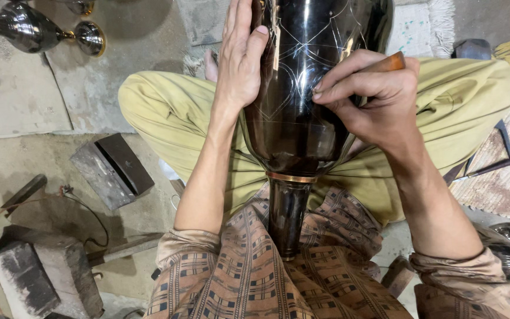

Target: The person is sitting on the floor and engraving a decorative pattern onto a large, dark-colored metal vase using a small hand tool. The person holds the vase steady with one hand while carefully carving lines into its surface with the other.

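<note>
This is a craft workshop for metalware, worked at floor level; the person sits cross-legged on a bare, dusty concrete floor (25, 112); heavy, worn metal blocks (112, 170) and a larger scarred block (45, 274) lie near the floor's left edge, with a hammer-like tool (122, 248) beside them; a dark polished vase (302, 112) bearing fine engraved lines rests in the lap; a similar finished vessel (30, 28) lies at the top left corner; woven mats (503, 171) cover the right edge.
</note>
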